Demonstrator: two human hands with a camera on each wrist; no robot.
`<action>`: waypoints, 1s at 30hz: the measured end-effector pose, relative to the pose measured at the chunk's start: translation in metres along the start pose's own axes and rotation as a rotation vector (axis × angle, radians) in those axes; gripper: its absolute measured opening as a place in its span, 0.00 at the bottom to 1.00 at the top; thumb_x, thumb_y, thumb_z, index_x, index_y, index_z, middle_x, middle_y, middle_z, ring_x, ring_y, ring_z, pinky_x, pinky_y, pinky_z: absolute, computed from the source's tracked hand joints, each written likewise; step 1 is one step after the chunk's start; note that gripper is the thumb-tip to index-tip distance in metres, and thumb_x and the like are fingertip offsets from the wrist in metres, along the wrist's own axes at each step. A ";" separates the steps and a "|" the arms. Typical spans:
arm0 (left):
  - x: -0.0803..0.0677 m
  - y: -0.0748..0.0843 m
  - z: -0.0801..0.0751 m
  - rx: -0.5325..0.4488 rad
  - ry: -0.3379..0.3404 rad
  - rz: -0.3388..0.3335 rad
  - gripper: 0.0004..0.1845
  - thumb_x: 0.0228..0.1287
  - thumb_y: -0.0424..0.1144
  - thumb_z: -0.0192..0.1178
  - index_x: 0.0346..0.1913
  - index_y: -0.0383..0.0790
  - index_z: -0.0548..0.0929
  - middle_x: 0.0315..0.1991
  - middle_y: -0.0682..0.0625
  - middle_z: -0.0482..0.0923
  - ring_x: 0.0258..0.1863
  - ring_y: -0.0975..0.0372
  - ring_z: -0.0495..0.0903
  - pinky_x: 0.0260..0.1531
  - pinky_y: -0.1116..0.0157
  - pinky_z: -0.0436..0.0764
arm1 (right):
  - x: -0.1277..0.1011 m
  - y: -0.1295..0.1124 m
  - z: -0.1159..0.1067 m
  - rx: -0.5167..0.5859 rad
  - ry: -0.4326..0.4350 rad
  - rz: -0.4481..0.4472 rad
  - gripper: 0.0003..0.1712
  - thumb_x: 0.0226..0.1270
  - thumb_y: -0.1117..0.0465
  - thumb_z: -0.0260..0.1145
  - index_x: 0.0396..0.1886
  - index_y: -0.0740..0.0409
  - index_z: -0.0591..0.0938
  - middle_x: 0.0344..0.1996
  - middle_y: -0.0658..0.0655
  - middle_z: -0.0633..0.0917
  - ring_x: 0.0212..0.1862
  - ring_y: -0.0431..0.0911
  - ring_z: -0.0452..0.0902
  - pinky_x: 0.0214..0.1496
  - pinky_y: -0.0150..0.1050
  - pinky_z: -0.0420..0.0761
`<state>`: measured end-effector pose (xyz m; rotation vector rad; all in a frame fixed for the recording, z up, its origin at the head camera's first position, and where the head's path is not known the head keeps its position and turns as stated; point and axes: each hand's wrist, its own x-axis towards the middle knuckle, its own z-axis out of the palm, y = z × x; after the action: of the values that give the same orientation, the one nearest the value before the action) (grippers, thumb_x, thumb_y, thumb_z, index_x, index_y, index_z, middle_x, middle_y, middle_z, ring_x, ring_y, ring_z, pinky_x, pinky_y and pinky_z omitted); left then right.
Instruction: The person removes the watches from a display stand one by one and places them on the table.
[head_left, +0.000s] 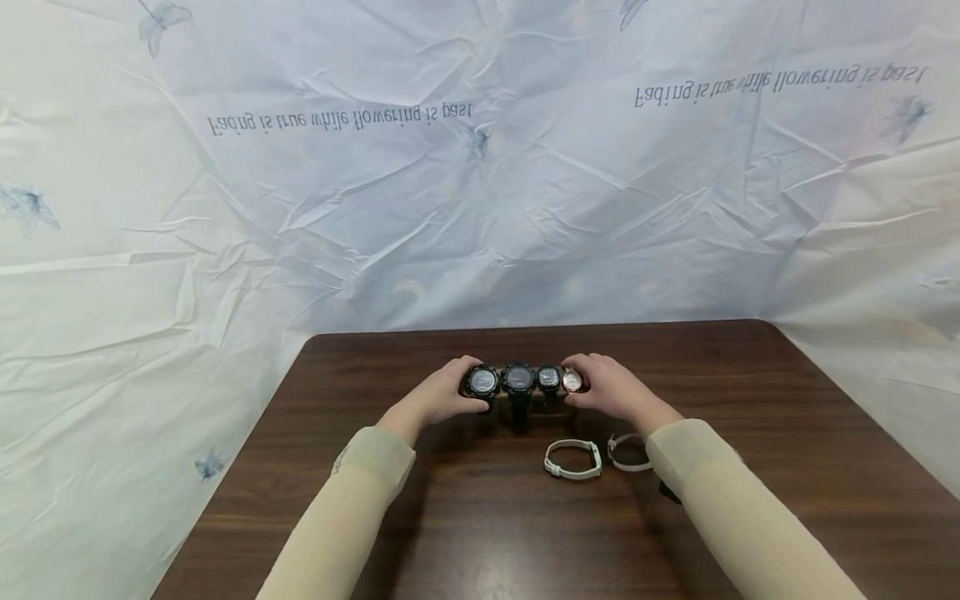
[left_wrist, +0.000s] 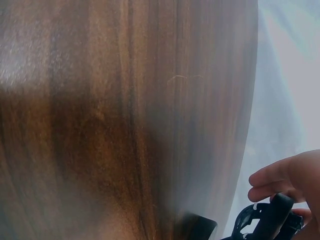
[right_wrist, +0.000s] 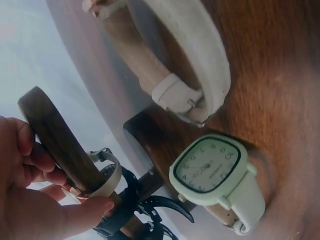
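Note:
A wooden watch stand (head_left: 542,406) sits mid-table carrying several watches in a row: three black ones (head_left: 518,379) and a small pale rose one (head_left: 572,381) at the right end. My left hand (head_left: 468,385) curls round the stand's left end, over the outermost black watch (left_wrist: 267,220). My right hand (head_left: 581,382) pinches the right end of the stand's bar (right_wrist: 55,132), thumb below and fingers (right_wrist: 30,155) on top, beside the pale watch (right_wrist: 105,172). Two white watches lie loose on the table nearer me: one with a square mint-rimmed face (right_wrist: 207,165) and a second (right_wrist: 180,60).
The dark wood table (head_left: 787,392) is backed by crumpled white sheeting with printed text. The two white watches (head_left: 573,460) (head_left: 628,454) lie just in front of my right forearm. The table's far edge runs close behind the stand.

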<state>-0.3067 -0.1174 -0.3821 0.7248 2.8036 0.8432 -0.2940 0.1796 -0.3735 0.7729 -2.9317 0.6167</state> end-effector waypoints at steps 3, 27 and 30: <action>0.000 0.000 0.000 0.003 0.001 0.001 0.34 0.47 0.55 0.62 0.57 0.51 0.62 0.51 0.54 0.64 0.46 0.64 0.68 0.43 0.61 0.69 | -0.003 0.002 -0.001 0.001 0.010 0.002 0.32 0.50 0.52 0.67 0.55 0.56 0.70 0.34 0.51 0.73 0.32 0.41 0.68 0.32 0.38 0.70; 0.001 -0.001 0.002 0.001 0.011 0.021 0.33 0.47 0.53 0.63 0.57 0.50 0.63 0.50 0.54 0.65 0.46 0.64 0.67 0.43 0.61 0.69 | -0.024 0.030 -0.009 0.015 0.077 0.035 0.32 0.49 0.51 0.67 0.55 0.57 0.70 0.28 0.50 0.72 0.28 0.42 0.65 0.28 0.37 0.66; 0.001 0.000 0.002 0.006 0.010 0.021 0.33 0.47 0.53 0.63 0.57 0.50 0.63 0.50 0.54 0.65 0.46 0.64 0.67 0.43 0.61 0.69 | -0.025 0.033 -0.009 0.010 0.073 0.054 0.33 0.49 0.51 0.67 0.55 0.56 0.69 0.28 0.50 0.72 0.28 0.42 0.65 0.28 0.37 0.66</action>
<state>-0.3070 -0.1161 -0.3837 0.7537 2.8140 0.8445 -0.2884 0.2214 -0.3809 0.6592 -2.8936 0.6495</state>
